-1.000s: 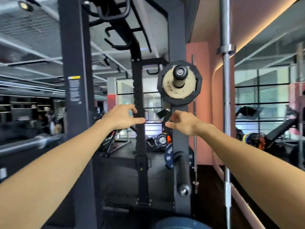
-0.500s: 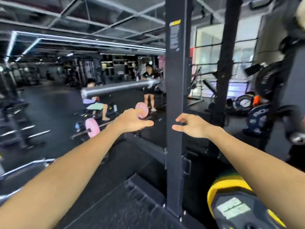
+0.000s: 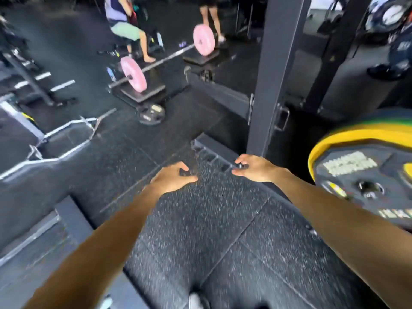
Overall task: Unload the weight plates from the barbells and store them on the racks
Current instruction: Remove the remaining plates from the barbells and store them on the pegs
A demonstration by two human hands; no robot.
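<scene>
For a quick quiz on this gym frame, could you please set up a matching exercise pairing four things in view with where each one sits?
Things
1. yellow-rimmed plate
2. pink plates on a barbell
3. hex bar
4. black upright post

Places
A. floor, left of the left hand
B. far floor, upper middle, on low blocks
C. right edge, beside the right hand
D. rising just behind the right hand

Pairs: 1-C, 2-B, 3-A, 4-D
</scene>
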